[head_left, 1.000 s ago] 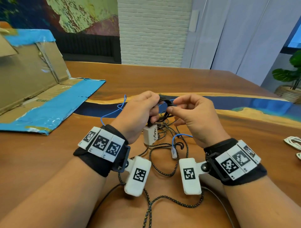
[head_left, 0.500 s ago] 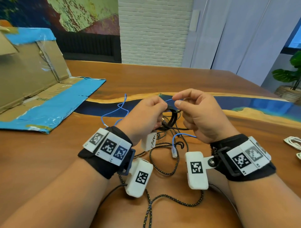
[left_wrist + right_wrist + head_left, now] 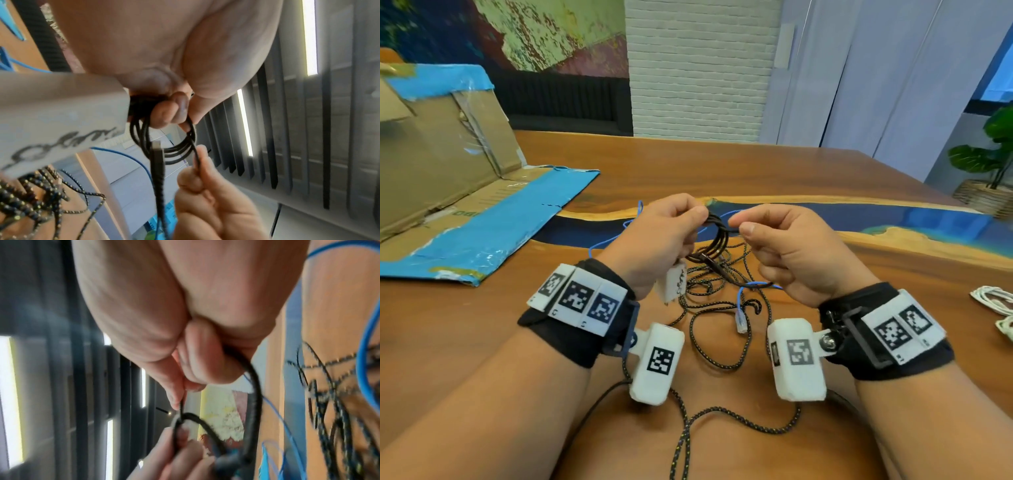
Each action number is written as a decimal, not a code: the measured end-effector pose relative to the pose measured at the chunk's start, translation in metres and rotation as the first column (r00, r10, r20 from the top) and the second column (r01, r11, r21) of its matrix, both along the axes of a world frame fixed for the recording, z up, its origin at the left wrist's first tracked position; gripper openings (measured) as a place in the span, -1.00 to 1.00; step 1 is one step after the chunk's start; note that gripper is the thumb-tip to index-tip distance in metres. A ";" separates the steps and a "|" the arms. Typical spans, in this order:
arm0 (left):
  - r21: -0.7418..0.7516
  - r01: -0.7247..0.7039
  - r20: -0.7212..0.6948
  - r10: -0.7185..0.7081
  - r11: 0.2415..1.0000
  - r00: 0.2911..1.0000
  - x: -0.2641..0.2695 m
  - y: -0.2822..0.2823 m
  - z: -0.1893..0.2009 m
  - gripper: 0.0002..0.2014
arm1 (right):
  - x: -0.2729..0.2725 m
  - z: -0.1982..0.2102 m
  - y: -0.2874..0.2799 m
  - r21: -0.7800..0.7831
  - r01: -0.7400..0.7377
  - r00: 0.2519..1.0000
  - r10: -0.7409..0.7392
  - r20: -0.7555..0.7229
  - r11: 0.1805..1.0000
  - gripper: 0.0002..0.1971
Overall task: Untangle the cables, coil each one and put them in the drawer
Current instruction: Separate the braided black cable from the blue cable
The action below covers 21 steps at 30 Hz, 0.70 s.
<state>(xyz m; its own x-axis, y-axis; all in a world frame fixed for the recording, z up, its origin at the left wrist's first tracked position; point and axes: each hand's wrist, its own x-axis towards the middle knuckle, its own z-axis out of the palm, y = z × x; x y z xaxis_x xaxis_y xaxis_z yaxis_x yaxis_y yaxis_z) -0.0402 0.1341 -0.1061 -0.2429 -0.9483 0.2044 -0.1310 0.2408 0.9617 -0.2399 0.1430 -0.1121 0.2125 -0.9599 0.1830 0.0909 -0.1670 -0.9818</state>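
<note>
So the loops stay stacked, I grip the black cable coil [image 3: 717, 236] in my left hand [image 3: 657, 240] while my right hand [image 3: 787, 246] pinches its free strand.

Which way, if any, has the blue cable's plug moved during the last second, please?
No; the plug keeps its spot on the table, judged against the cardboard.

The head view was bright and evenly lit by daylight, sharp at its middle and bowed at the edges. Both wrist views were softer, the right one smeared by motion blur, with ceiling light strips [image 3: 309, 37] blown out to white.
</note>
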 end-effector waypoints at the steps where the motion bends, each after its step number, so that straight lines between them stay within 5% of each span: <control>1: 0.037 0.023 -0.067 -0.021 0.999 0.998 0.001 0.001 0.001 -0.78 | 0.000 -0.002 -0.003 -0.062 0.051 0.997 -0.054 -0.054 0.997 -0.83; 5: 0.105 0.115 -0.231 -0.089 0.988 0.969 0.003 0.003 0.006 -0.75 | -0.001 -0.004 -0.007 -0.295 0.115 0.936 -0.202 -0.287 0.949 -0.85; 8: 0.094 0.120 -0.257 -0.092 0.988 0.962 0.007 0.003 0.010 -0.75 | -0.002 -0.003 -0.005 -0.299 0.074 0.942 -0.165 -0.293 0.951 -0.79; 11: 0.070 0.145 -0.289 -0.119 0.987 0.950 0.007 0.003 0.010 -0.73 | 0.002 -0.007 -0.009 -0.376 0.161 0.918 -0.278 -0.283 0.913 -0.81; 15: 0.074 0.195 -0.372 -0.154 0.978 0.915 -0.001 0.005 0.005 -0.74 | 0.015 -0.013 -0.010 -0.331 0.300 0.934 -0.345 -0.087 0.895 -0.88; 21: 0.053 0.116 -0.404 -0.085 0.992 0.911 -0.009 0.003 0.002 -0.74 | 0.033 -0.016 0.000 -0.044 0.045 0.965 -0.032 0.261 0.998 -0.74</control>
